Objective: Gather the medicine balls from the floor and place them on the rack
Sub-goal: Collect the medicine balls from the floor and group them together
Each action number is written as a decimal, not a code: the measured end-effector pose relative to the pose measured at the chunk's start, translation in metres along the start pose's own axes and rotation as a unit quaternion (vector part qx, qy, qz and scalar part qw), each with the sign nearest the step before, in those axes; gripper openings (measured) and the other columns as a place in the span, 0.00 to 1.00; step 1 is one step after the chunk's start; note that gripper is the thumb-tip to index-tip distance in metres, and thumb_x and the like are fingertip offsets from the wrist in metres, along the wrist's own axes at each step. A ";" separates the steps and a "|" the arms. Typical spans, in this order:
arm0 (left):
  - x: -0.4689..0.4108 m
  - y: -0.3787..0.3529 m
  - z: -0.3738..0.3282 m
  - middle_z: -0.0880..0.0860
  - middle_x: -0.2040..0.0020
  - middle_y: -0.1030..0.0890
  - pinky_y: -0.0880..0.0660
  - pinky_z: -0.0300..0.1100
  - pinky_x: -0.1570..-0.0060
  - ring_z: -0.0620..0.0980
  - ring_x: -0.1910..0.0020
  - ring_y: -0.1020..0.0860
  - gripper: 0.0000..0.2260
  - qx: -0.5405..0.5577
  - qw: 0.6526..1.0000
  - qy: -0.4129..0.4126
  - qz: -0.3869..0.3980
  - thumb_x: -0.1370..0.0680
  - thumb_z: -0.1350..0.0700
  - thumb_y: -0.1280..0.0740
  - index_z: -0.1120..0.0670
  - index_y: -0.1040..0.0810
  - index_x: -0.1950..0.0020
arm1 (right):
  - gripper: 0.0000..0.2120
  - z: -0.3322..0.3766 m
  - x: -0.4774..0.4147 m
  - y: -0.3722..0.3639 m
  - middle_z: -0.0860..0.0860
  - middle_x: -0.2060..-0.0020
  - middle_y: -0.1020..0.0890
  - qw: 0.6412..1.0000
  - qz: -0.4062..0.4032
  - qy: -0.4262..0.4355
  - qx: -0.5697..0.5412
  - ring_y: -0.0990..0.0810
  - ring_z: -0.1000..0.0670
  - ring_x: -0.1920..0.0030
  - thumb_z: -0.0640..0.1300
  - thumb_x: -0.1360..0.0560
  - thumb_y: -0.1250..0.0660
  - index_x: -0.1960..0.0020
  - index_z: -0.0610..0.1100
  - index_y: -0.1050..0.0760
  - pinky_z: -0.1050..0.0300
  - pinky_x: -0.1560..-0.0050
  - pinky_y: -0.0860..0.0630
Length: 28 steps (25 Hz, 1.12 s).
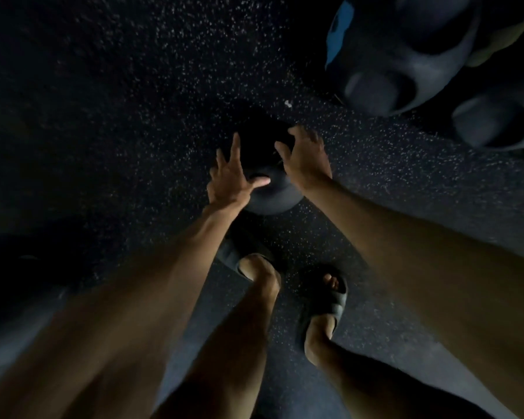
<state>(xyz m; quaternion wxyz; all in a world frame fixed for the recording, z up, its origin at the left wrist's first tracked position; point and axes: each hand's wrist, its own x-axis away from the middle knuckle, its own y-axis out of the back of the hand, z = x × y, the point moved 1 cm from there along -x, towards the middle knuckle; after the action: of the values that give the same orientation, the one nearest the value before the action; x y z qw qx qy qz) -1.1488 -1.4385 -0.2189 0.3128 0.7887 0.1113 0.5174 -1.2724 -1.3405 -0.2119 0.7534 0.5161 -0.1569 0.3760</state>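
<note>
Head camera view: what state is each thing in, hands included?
Medicine ball, on the floor between both hands.
Left hand, open, fingers spread at the ball's left side.
Right hand, fingers curved over the ball's right side; grip unclear.
Other balls, upper right, untouched, blurred.
Sandals, worn, planted on the floor.

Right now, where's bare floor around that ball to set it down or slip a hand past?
Bare speckled floor spreads left of and beyond the medicine ball; a narrower strip lies between it and the cluster of balls upper right. Crowded: that cluster, and the near side, where the sandals stand close.
</note>
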 end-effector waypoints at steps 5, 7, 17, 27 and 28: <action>-0.056 0.053 -0.049 0.58 0.27 0.32 0.28 0.58 0.39 0.63 0.31 0.29 0.39 0.016 0.999 0.001 -0.030 0.28 0.35 0.30 0.48 0.41 0.22 | 0.44 0.006 0.029 -0.011 0.38 0.20 0.53 0.995 -0.006 0.056 0.080 0.52 0.37 0.20 0.54 0.23 0.31 0.18 0.49 0.56 0.42 0.23 0.41; -0.074 0.062 -0.062 0.58 0.29 0.30 0.27 0.57 0.41 0.62 0.32 0.28 0.35 0.013 0.998 0.004 -0.059 0.25 0.35 0.33 0.50 0.38 0.24 | 0.50 0.016 0.007 -0.012 0.36 0.20 0.59 0.995 0.014 0.048 0.091 0.60 0.36 0.20 0.56 0.24 0.30 0.18 0.47 0.62 0.40 0.20 0.50; -0.068 0.049 -0.027 0.61 0.24 0.38 0.32 0.57 0.31 0.60 0.27 0.35 0.33 0.179 0.967 -0.114 -0.140 0.19 0.41 0.38 0.52 0.45 0.19 | 0.35 0.095 -0.145 0.053 0.41 0.24 0.36 0.989 0.027 0.062 0.128 0.37 0.38 0.25 0.64 0.20 0.41 0.20 0.48 0.44 0.42 0.27 0.37; -0.164 0.119 -0.132 0.57 0.25 0.35 0.33 0.53 0.36 0.60 0.29 0.34 0.35 0.202 0.967 0.052 -0.148 0.23 0.32 0.40 0.46 0.42 0.21 | 0.36 0.063 -0.103 0.049 0.37 0.20 0.51 0.972 -0.101 0.161 0.140 0.52 0.38 0.19 0.48 0.20 0.35 0.19 0.45 0.49 0.43 0.22 0.40; -0.175 0.130 -0.142 0.56 0.27 0.33 0.34 0.53 0.35 0.59 0.29 0.34 0.33 0.223 0.961 0.058 -0.155 0.22 0.34 0.39 0.47 0.39 0.22 | 0.39 0.062 -0.105 0.047 0.37 0.20 0.55 0.971 -0.099 0.164 0.146 0.55 0.38 0.19 0.47 0.21 0.33 0.18 0.45 0.52 0.43 0.22 0.41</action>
<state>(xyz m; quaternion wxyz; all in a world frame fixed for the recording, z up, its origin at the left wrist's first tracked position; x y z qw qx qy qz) -1.3707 -1.5738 -0.2326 0.1986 0.7799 0.3627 0.4699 -1.3674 -1.4298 -0.2201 0.7188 0.5647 0.0773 0.3980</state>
